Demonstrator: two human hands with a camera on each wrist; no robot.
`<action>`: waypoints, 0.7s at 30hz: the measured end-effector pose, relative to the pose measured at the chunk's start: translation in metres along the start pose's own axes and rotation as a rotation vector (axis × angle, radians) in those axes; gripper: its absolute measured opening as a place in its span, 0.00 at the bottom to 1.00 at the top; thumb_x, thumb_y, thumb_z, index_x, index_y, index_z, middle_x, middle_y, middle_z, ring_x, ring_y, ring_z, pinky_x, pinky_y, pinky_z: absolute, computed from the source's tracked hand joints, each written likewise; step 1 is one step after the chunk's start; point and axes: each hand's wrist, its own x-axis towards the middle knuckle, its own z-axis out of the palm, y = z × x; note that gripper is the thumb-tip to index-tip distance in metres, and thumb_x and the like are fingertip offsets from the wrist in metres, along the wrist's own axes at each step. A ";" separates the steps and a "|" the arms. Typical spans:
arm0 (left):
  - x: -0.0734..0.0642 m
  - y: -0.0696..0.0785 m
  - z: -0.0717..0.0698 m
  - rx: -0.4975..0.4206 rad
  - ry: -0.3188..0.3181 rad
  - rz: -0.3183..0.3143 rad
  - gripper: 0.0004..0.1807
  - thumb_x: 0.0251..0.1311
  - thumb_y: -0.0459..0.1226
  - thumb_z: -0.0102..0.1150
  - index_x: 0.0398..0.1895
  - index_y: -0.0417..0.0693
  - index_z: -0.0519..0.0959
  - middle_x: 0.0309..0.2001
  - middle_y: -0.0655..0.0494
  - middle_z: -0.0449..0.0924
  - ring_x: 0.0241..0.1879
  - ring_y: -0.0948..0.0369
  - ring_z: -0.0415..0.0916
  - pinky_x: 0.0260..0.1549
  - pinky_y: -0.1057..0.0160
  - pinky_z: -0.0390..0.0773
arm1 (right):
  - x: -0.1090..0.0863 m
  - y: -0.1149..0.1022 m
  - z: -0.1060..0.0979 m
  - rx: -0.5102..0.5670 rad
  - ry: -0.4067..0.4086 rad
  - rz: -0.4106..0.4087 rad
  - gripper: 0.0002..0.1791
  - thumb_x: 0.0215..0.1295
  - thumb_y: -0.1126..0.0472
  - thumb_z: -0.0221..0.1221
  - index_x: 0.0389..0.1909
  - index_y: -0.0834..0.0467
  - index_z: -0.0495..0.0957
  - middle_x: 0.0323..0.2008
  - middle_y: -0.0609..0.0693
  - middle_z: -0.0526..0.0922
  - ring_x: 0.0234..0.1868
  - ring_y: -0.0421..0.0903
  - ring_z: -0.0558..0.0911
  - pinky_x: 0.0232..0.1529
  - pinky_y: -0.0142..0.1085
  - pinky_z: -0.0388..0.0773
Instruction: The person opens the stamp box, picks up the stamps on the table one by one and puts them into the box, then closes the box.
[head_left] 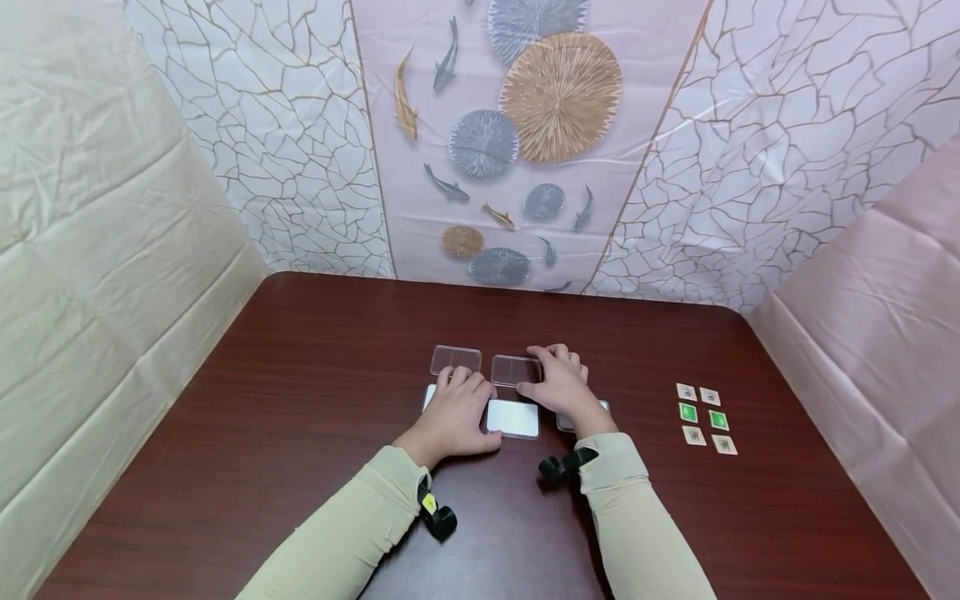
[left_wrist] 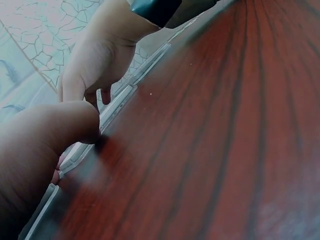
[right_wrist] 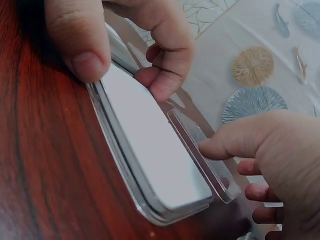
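In the head view my left hand (head_left: 456, 414) grips the left end of a flat clear plastic case (head_left: 513, 418) filled with something white. The right wrist view shows its thumb (right_wrist: 90, 65) along the near edge and its fingers at the far edge. My right hand (head_left: 561, 385) spans the right end of a clear plastic lid (head_left: 514, 371) just behind that case, thumb at the near corner and forefinger at the far one. Another clear lid (head_left: 455, 359) lies at the back left. Part of a second white case (head_left: 428, 397) shows behind my left hand.
Under my right wrist is another case (head_left: 566, 422), partly covered. Several small square tiles (head_left: 688, 413), some green and some pale, lie in two columns on the right of the dark red wooden table (head_left: 300, 400). Patterned cloth (head_left: 480, 217) hangs behind.
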 end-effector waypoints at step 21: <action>0.000 -0.001 0.001 -0.001 0.005 0.006 0.29 0.50 0.62 0.61 0.48 0.54 0.78 0.48 0.59 0.76 0.53 0.55 0.66 0.64 0.43 0.56 | 0.006 0.002 0.011 -0.051 0.024 -0.021 0.36 0.61 0.48 0.65 0.71 0.53 0.70 0.64 0.61 0.66 0.60 0.62 0.63 0.58 0.59 0.56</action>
